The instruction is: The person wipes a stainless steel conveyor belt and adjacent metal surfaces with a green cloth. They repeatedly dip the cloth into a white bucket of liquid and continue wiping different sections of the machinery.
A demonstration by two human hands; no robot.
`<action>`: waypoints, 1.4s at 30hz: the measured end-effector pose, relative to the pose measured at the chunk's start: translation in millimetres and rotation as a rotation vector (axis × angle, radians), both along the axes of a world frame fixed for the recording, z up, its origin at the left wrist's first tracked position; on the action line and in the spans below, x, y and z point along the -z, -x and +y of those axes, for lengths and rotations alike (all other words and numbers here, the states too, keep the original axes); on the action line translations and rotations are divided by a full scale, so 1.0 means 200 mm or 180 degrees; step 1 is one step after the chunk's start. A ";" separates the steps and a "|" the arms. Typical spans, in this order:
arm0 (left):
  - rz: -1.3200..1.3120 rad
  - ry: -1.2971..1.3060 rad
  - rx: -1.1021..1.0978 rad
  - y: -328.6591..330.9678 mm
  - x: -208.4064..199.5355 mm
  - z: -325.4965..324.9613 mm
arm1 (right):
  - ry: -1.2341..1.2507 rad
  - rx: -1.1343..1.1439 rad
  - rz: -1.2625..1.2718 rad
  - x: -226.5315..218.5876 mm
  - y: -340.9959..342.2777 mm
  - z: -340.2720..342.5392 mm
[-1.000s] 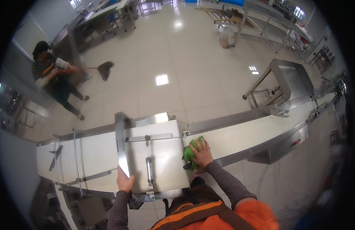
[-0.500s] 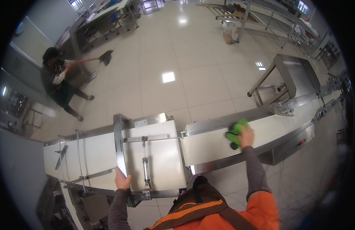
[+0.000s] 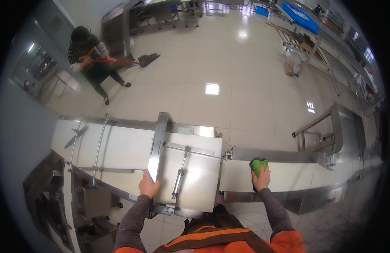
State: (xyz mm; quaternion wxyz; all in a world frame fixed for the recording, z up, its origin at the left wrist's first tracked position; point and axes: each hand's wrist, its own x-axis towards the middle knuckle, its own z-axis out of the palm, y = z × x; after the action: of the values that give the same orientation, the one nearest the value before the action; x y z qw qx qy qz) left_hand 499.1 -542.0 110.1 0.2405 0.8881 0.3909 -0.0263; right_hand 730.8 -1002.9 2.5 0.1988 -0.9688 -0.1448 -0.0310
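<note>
My left hand [image 3: 149, 185] is closed round the near end of an upright metal crossbar [image 3: 159, 137] that spans the white conveyor belt [image 3: 123, 145]. Just right of it, a slim pneumatic cylinder [image 3: 178, 182] on a rod runs above the belt. My right hand [image 3: 261, 180] presses a bunched green and black cloth [image 3: 257, 165] onto the narrower white belt [image 3: 292, 175] on the right. The palm and fingers cover part of the cloth.
A metal side rail [image 3: 270, 154] runs along the right belt's far edge. Thin metal rods [image 3: 100, 147] cross the left belt. A steel chute on legs [image 3: 348, 128] stands at the right. Across the tiled floor [image 3: 195, 76], another person [image 3: 91, 63] holds a red-handled mop [image 3: 148, 59].
My right hand has drawn the cloth nearer to me and leftward along the belt. My left hand stays on the crossbar. The view has turned left, and the other person's mop has moved.
</note>
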 end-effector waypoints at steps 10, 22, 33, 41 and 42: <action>0.0165 0.0092 -0.0112 -0.03 -0.03 0.00 | 0.0398 -0.3623 -0.0302 -0.28 -0.69 1.14; 0.0201 -0.0024 -0.0103 -0.02 0.01 0.01 | 0.0163 -0.4158 -0.0899 -0.03 -0.57 2.02; 0.0253 0.0044 -0.0055 -0.04 -0.03 0.03 | -0.2072 -0.1681 0.1416 -0.29 -0.54 1.79; 0.0024 -0.0099 -0.0026 0.01 -0.01 0.03 | -0.5412 0.0162 0.5298 -0.44 0.34 1.91; -0.0030 -0.0088 -0.0021 -0.01 -0.01 0.02 | -0.5512 0.0147 0.5626 -0.36 0.36 1.98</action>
State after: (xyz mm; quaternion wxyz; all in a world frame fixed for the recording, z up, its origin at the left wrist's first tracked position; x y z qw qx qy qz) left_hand 500.7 -537.3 113.1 0.2301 0.8902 0.3930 -0.0159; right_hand 659.7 -607.5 74.5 0.8028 -0.2091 0.1243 0.5444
